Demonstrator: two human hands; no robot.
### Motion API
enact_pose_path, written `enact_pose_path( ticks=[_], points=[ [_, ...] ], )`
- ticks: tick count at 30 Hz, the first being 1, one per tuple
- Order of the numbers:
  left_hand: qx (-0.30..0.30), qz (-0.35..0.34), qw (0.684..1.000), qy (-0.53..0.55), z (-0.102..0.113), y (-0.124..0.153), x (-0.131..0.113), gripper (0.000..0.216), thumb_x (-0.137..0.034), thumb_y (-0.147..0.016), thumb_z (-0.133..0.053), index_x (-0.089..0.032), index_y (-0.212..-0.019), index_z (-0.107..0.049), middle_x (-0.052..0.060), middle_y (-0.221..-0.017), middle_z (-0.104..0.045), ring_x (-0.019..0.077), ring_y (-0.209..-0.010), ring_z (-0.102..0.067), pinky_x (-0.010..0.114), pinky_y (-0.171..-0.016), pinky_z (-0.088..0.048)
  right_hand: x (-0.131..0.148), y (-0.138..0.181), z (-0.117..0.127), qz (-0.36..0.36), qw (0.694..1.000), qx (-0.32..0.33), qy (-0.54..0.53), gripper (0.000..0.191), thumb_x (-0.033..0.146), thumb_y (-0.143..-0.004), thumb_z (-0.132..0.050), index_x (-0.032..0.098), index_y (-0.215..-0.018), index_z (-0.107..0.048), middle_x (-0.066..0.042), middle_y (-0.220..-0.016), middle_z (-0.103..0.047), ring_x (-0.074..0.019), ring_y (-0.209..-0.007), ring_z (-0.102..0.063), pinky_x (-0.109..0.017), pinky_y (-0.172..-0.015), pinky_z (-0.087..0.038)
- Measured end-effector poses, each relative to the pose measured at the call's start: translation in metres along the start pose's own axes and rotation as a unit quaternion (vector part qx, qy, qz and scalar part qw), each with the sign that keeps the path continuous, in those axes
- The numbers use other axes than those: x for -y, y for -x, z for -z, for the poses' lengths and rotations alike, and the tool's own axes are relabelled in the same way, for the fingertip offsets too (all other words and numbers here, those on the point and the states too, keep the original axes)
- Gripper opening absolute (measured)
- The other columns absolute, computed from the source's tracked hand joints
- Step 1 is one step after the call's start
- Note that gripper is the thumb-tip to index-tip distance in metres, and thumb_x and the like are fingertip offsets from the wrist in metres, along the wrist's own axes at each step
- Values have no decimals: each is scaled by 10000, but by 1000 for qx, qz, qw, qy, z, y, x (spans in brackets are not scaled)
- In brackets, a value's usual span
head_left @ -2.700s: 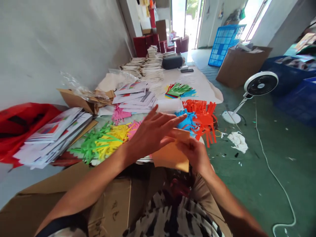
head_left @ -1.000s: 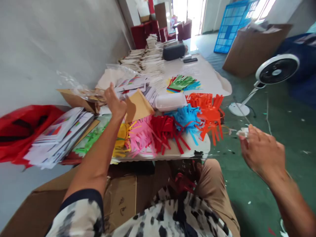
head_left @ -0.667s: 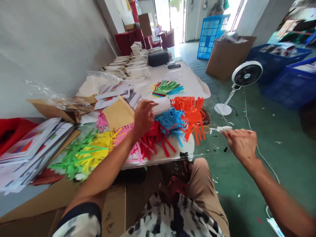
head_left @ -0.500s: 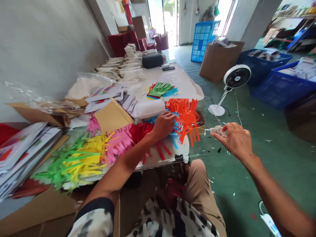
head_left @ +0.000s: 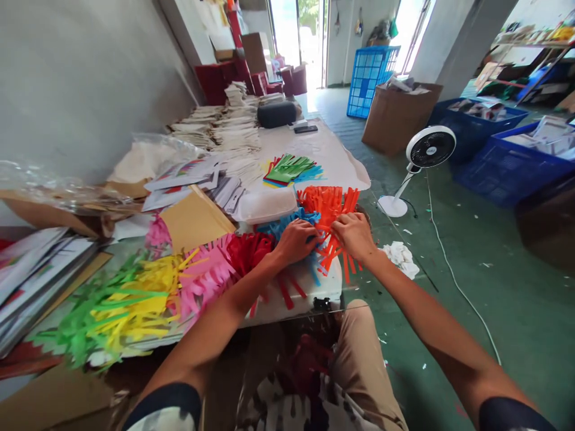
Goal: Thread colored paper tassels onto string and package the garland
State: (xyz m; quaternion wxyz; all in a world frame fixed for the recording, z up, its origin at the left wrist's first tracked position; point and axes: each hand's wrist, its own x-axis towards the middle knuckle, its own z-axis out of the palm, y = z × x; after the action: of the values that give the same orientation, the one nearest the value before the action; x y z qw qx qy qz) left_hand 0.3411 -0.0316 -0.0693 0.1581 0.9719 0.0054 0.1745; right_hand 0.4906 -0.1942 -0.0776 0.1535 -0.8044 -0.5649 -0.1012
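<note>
Piles of fringed cut paper lie in a row along the table's near edge: green [head_left: 85, 317], yellow [head_left: 144, 293], pink [head_left: 206, 272], red [head_left: 249, 251], blue [head_left: 287, 221] and orange [head_left: 330, 203]. My left hand [head_left: 294, 239] rests with curled fingers on the blue pile, beside the red one. My right hand [head_left: 354, 233] is closed on strips of the orange pile. The two hands almost touch. A tan envelope [head_left: 193, 218] lies behind the pink pile.
A white plastic tray [head_left: 267, 205] sits behind the blue pile. Printed sheets [head_left: 188, 173], stacked white papers [head_left: 233, 123] and another coloured bundle [head_left: 290, 169] lie farther back. A floor fan [head_left: 424, 152], crumpled white paper [head_left: 402, 257], a cardboard box [head_left: 395, 117] and blue crates [head_left: 516, 161] stand on the green floor at right.
My left hand set the tan envelope down behind the pink pile and moved to the blue pile. My right hand dropped white scrap on the floor and came in to the orange pile.
</note>
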Motion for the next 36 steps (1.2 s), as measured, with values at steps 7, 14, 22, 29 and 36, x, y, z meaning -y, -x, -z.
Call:
enact_pose_path(
  ticks=[7,14,22,29,36],
  points=[
    [-44,38,998,32,-1,-8,-1,167,-209,-972,-610,-204,-884,-752,62,-961,-776,224,-967,-685,384,-954,-522,-29,2,9,-40,988,-33,-143,195,313,-984,-622,220,-947,-789,-72,-1002,-773,-219,-916,-675,-340,-838,-441],
    [-51,40,998,13,-8,-21,-2,279,-110,-963,-522,-194,-1129,-730,75,-1169,-761,234,-1152,-643,384,-1068,-491,-39,2,12,-53,966,-52,-246,268,403,-979,-636,220,-881,-806,-51,-925,-782,-204,-855,-706,-318,-805,-521],
    [1,40,999,-23,-16,-27,-1,335,-93,-940,-513,-195,-1121,-776,86,-1136,-774,245,-1100,-661,404,-1052,-472,-39,0,32,-66,929,-142,-335,158,334,-891,-690,219,-842,-788,-57,-968,-784,-223,-963,-706,-394,-953,-515],
    [28,57,997,-54,-16,-31,-5,282,-90,-860,-596,-219,-972,-821,107,-1023,-780,293,-1087,-656,494,-1043,-446,-40,3,103,-76,839,-297,-449,82,307,-861,-765,239,-834,-727,-35,-978,-766,-207,-907,-706,-387,-871,-545],
    [-83,80,993,10,27,-24,-37,316,-89,-919,-540,-221,-1031,-805,87,-1048,-789,244,-1050,-687,424,-1003,-496,-3,56,190,-37,798,-463,-385,76,209,-822,-823,251,-856,-769,-25,-897,-753,-191,-853,-688,-364,-844,-518]
  ],
)
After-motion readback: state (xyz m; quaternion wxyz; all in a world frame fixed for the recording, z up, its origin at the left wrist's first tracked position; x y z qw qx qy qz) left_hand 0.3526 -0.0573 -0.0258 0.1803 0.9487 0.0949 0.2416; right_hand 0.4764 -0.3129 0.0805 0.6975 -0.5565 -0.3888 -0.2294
